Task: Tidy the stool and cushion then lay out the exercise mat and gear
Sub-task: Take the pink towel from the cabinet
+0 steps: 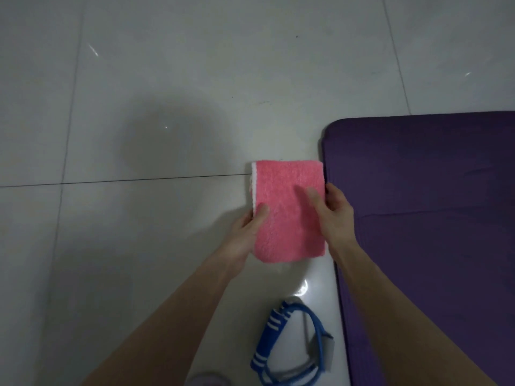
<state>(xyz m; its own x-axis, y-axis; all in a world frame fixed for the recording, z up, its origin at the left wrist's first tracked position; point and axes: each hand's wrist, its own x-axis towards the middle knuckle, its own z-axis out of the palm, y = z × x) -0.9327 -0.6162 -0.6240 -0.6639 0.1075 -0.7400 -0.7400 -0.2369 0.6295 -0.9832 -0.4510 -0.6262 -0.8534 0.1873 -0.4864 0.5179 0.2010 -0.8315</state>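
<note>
Skipping rope (266,341), pink towel (284,190) beyond.

Left grip (249,228), right grip (335,215) — both pinching, arms outstretched

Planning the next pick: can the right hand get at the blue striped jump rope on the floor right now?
Likely yes, once freed: the right hand grips the folded pink terry towel. The blue striped jump rope lies uncovered on the tiles, close by.
</note>
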